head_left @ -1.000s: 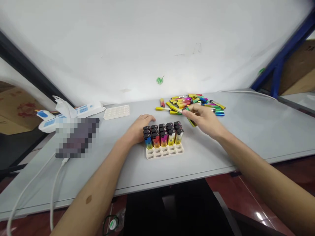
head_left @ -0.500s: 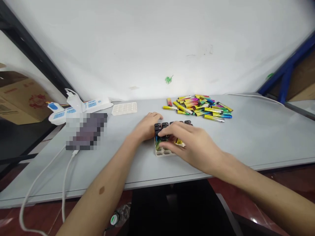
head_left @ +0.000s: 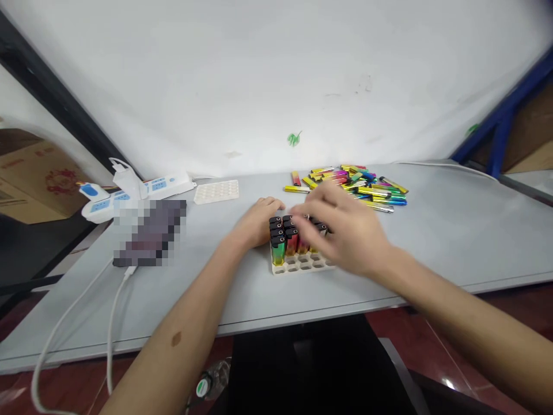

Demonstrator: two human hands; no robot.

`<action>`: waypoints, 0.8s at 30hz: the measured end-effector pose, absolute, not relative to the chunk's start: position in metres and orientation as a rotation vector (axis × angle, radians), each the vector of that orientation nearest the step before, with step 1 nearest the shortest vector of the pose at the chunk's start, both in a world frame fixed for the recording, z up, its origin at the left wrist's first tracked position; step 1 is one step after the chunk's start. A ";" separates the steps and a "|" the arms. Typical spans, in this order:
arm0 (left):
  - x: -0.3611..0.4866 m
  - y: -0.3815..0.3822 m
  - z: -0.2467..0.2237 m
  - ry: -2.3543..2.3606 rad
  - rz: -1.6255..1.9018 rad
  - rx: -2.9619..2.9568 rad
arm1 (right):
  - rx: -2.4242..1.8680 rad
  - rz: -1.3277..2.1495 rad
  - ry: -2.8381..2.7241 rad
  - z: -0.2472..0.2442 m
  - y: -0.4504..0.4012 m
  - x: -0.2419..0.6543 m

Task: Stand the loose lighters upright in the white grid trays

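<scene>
Readable text: none; no word, number or brand can be made out.
Left box (head_left: 30, 184): a red round emblem (head_left: 64, 181) on its side, with fainter print beside it, all too blurred to read.
Wall (head_left: 242, 75): a green mark (head_left: 294, 139) low down, and faint dark scribbles (head_left: 363, 85) higher to the right, none legible as letters.
Bottle cap (head_left: 201, 387): a green and white disc, too small to read.
Lighters (head_left: 279, 252): any print too small to tell.

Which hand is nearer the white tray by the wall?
Left. The left hand lies right of that white tray; the right hand is farther right, at the upright lighters.
</scene>
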State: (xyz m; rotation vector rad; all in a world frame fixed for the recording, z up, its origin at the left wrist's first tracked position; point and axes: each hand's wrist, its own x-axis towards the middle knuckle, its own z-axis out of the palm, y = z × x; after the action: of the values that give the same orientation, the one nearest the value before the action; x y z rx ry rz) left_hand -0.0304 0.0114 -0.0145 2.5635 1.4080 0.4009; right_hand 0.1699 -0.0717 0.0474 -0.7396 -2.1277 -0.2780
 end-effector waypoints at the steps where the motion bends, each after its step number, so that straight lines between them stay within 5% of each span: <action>1: -0.030 0.010 -0.013 1.416 0.384 2.563 | -0.797 -0.285 -2.073 0.050 -0.058 0.179; 8: -0.029 0.004 -0.002 1.465 0.311 2.530 | -1.392 -0.212 -1.964 0.015 0.028 0.258; 16: -0.032 0.005 -0.002 1.478 0.305 2.504 | -1.528 -0.229 -2.080 -0.015 0.038 0.254; 24: -0.034 0.005 -0.003 1.463 0.313 2.529 | -1.369 0.439 -1.632 0.002 0.028 0.246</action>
State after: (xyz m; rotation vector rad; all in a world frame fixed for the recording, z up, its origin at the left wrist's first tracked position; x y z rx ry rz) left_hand -0.0338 0.0051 -0.0029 2.5290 1.4627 0.3128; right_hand 0.2459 0.0276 0.0019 -1.3688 -1.6320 0.4392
